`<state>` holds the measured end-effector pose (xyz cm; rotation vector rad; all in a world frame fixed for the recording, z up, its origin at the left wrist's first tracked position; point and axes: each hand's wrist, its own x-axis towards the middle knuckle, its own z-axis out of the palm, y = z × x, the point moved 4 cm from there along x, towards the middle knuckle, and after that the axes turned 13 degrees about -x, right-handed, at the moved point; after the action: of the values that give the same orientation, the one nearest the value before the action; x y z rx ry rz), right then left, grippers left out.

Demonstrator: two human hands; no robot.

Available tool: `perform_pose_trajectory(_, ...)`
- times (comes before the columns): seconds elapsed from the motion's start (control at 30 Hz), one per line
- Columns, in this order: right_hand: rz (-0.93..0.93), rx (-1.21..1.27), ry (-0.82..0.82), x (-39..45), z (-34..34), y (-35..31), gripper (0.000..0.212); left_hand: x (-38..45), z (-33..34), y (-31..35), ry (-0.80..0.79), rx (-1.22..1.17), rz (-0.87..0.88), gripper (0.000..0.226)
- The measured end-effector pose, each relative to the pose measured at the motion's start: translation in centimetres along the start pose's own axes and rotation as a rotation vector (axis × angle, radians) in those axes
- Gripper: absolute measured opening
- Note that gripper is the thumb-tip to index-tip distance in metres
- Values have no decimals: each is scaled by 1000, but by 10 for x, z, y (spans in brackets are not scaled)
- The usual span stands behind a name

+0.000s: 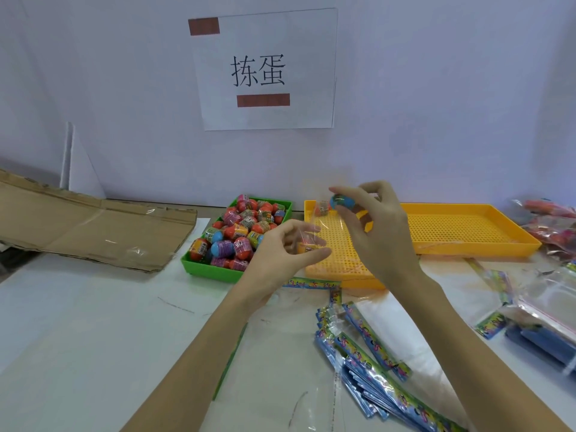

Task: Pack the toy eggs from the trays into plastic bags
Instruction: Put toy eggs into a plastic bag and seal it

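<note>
A green tray (205, 269) left of centre holds several wrapped toy eggs (240, 232). My left hand (280, 254) pinches a clear plastic bag (311, 235) just right of that tray; a yellow egg (307, 248) shows through the bag by my fingertips. My right hand (374, 222) is raised over the yellow perforated tray (467, 229) and grips a blue toy egg (343, 201) at the bag's upper end. One more egg (321, 207) lies in the yellow tray's far left corner.
A stack of flat printed bags (374, 369) lies at the front right. Filled bags (554, 226) and clear zip bags (551, 304) sit at the right edge. Flattened cardboard (93, 226) lies at the left. A paper sign (265, 70) hangs on the wall behind.
</note>
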<state>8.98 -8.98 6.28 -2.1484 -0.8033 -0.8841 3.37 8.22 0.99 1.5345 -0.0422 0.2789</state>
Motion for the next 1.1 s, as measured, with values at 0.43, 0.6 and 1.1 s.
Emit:
perform_pose_trajectory(0.43, 78, 184, -320, 6, -2, 16, 31, 0, -3, 8, 29, 89, 182, 40)
perform_pose_trajectory(0.6, 168, 355, -428, 4, 5, 17, 27, -1, -1, 10, 28, 89, 191, 41)
perform_pose_trajectory(1.1, 101, 165, -335, 4, 3, 13, 29, 0, -7, 11, 74, 61, 204, 37)
